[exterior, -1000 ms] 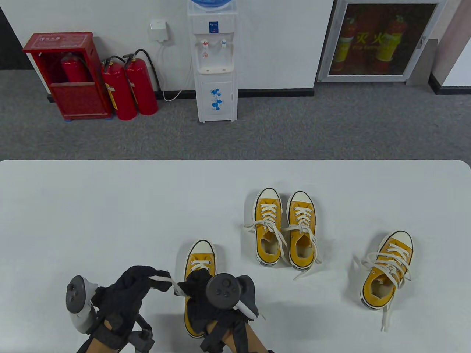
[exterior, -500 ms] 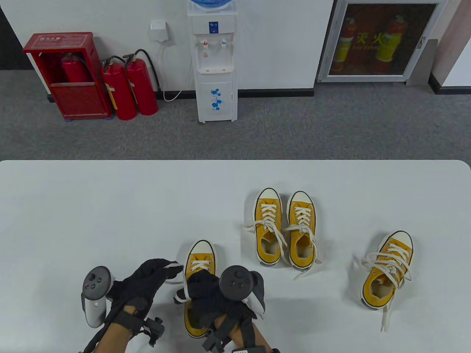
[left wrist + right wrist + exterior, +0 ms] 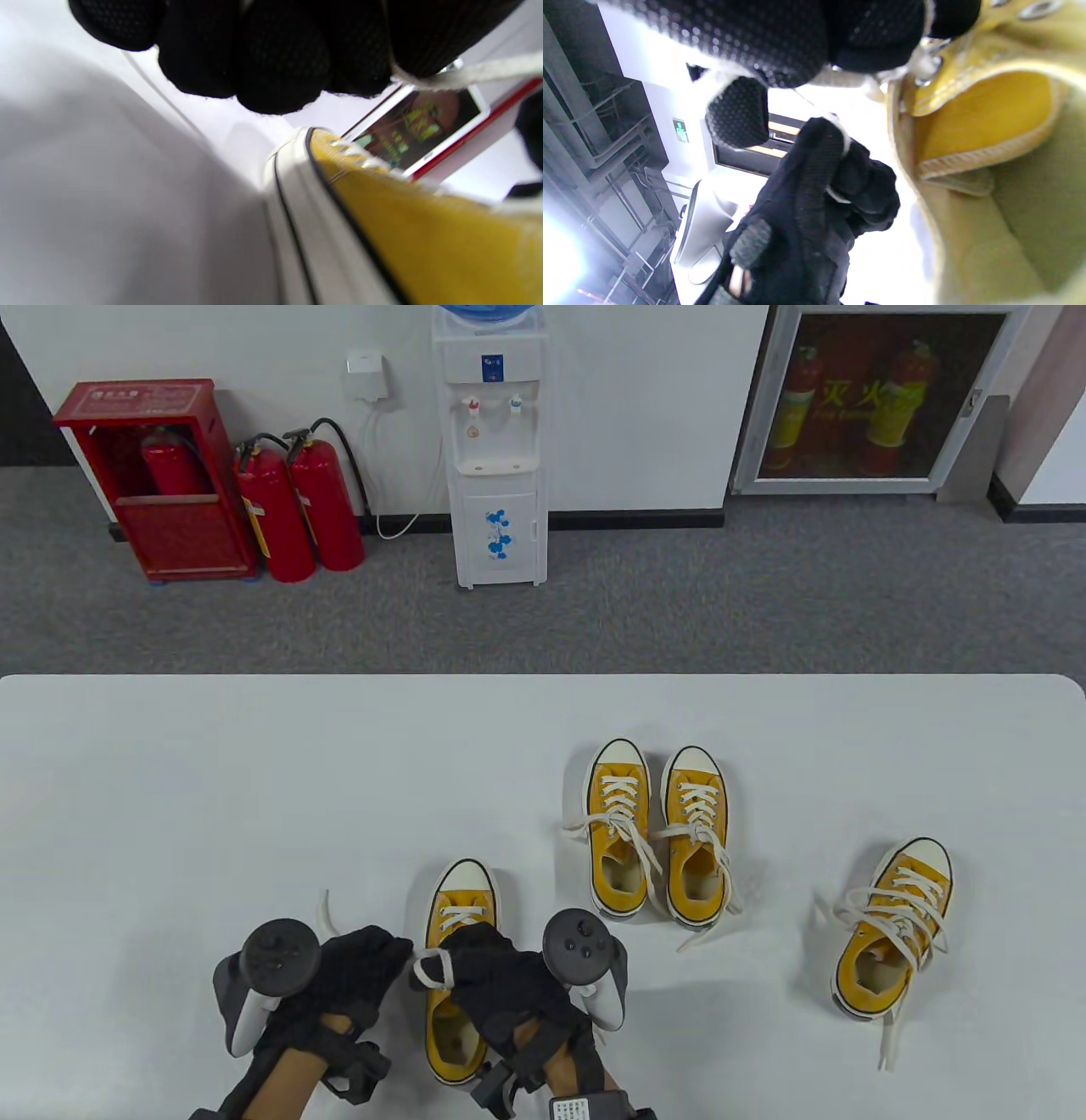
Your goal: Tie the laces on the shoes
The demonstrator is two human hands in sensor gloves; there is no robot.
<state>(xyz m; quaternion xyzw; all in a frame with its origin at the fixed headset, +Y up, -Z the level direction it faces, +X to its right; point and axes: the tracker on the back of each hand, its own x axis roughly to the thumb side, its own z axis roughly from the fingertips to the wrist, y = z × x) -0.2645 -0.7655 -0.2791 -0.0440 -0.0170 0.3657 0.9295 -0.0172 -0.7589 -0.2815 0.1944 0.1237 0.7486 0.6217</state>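
My left hand (image 3: 356, 976) and right hand (image 3: 492, 976) each pinch white lace (image 3: 431, 969) over the yellow sneaker (image 3: 460, 899), table (image 3: 212, 797) six o'clock; three sneakers at three o'clock.

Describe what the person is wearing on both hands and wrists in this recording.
Both the left hand and right hand wear black mesh-textured gloves. A dark grey, round-headed tracker with a white handle sits on the back of each: left tracker, right tracker. Black strapped hardware sits at each wrist, with a small labelled module on the right. No sleeves show.
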